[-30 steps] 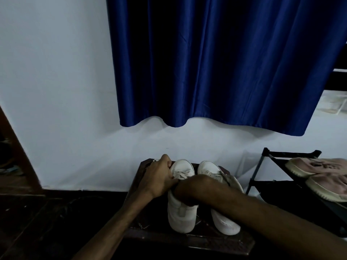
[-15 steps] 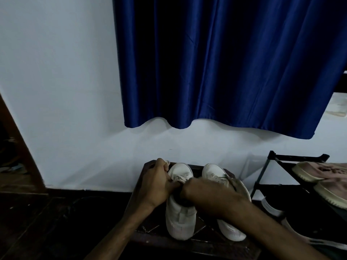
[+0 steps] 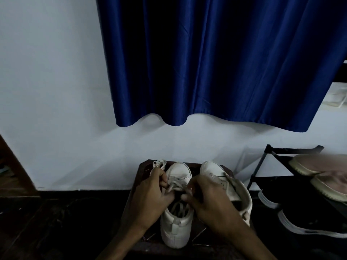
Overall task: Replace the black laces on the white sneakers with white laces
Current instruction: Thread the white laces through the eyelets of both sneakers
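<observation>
On the dark stool [image 3: 143, 170] by the wall, the left hand [image 3: 150, 194] grips the white lace [image 3: 173, 183] over the left sneaker [image 3: 176, 228], and the right hand [image 3: 208, 200] pinches it; best pull both ends evenly.

1. Two white sneakers stand side by side on a dark tabletop [image 3: 143, 170], toes toward the wall: the left sneaker [image 3: 175, 228] and the right sneaker [image 3: 213, 168].
2. The left hand [image 3: 150, 196] grips a white lace [image 3: 174, 184] at the left sneaker, and loops stick out above the fist.
3. The right hand [image 3: 208, 202] pinches the lace over the same sneaker's tongue.
4. A blue curtain [image 3: 216, 62] hangs above.
5. A black shoe rack [image 3: 270, 152] holds pink shoes [image 3: 319, 164] at the right.
</observation>
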The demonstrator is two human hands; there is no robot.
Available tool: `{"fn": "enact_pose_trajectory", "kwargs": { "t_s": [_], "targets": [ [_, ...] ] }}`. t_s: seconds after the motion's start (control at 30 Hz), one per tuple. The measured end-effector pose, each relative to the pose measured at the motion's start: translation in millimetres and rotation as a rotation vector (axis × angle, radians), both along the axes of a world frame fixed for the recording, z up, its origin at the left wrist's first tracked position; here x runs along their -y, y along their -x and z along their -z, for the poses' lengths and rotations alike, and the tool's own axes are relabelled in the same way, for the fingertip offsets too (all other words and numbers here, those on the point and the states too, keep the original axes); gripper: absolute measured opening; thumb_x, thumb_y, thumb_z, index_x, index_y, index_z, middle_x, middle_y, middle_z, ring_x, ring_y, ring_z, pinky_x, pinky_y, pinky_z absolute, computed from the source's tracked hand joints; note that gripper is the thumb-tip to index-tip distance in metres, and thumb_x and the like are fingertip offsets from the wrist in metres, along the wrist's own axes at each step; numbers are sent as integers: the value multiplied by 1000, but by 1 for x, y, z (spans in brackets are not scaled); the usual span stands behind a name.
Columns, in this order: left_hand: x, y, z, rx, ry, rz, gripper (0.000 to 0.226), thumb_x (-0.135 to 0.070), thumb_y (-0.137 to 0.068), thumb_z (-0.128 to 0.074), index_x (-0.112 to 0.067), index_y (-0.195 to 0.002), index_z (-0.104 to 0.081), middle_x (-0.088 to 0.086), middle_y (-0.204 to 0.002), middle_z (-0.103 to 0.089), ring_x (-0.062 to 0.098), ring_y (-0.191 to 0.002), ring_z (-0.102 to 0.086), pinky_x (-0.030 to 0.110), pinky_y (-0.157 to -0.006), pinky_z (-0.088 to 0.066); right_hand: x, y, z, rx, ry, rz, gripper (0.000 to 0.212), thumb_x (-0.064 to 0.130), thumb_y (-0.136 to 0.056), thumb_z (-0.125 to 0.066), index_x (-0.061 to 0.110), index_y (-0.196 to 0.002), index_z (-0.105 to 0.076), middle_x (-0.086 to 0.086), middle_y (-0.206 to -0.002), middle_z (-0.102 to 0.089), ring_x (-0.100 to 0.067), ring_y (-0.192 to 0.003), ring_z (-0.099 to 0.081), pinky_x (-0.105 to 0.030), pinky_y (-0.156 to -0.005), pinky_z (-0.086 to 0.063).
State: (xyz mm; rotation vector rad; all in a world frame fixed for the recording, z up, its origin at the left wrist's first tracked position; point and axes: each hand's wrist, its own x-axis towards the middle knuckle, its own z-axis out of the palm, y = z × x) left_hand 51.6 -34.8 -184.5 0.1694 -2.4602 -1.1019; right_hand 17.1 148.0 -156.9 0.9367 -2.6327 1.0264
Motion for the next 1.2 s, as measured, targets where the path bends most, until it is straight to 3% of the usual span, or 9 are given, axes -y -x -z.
{"fn": "enact_pose_trajectory", "kwargs": {
  "t_s": [0.27,0.4,0.5,0.6,0.77,0.9,0.97,1.03,1.2],
  "targets": [
    [5,-27,9,11,-265,147,33,-53,-67,-65,-40,-94,-51,-19,-99,-64,2,-86,-65,25,-74,-52,5,-3,7,206,102,86,26,34,-75,-80,28,-84,-57,5,-75,-60,-8,-71,-59,-17,-60,-43],
    [15,-12,6,30,-518,101,20,-40,-77,-71,-39,-87,-54,0,-90,-72,8,-74,-65,30,-54,-49,-2,-3,0,135,127,23,17,29,-82,-75,29,-89,-59,11,-80,-65,-6,-72,-63,-19,-63,-46],
    [40,29,10,-58,-110,-67,18,-18,-91,-65,-31,-101,-58,-12,-93,-69,4,-83,-64,31,-71,-52,-10,12,-27,47,83,10,10,34,-89,-66,31,-95,-59,16,-72,-68,-2,-67,-65,-25,-64,-51],
    [52,65,16,146,299,-65,36,-32,-93,-61,-29,-128,-54,-3,-119,-53,18,-111,-53,40,-88,-50,-20,35,-51,15,145,27,1,31,-92,-62,31,-91,-62,15,-72,-69,-4,-67,-66,-27,-63,-53],
    [41,80,39,344,444,-7,34,-40,-95,-52,-29,-127,-56,2,-124,-46,23,-122,-45,40,-92,-48,-59,76,-43,60,135,210,7,34,-92,-62,30,-96,-66,16,-95,-68,-3,-81,-64,-21,-68,-50],
    [43,76,51,255,319,-88,42,-48,-82,-51,-18,-107,-67,5,-112,-59,25,-105,-60,35,-82,-49,-67,97,-8,313,-101,88,57,66,-82,-44,25,-114,-66,6,-116,-65,-9,-102,-61,-20,-86,-43],
    [43,73,52,207,189,-144,52,-57,-77,-46,-14,-96,-68,6,-100,-64,27,-93,-63,33,-75,-45,-64,95,3,343,-144,85,52,55,-92,-43,13,-111,-67,-4,-114,-66,-15,-101,-59,-18,-76,-35],
    [42,72,51,111,53,-234,30,-40,-82,-66,-10,-87,-68,9,-86,-67,30,-82,-64,33,-70,-43,-65,90,8,315,-137,140,37,38,-100,-45,8,-109,-66,-11,-112,-64,-24,-105,-59,-21,-72,-30],
    [31,65,30,-103,-282,-280,13,-11,-86,-72,-14,-75,-65,3,-60,-62,14,-48,-56,31,-51,-53,-43,54,-13,20,-367,233,47,53,-100,-24,32,-138,-42,11,-147,-43,-17,-142,-31,-38,-111,-24]
  ]
}}
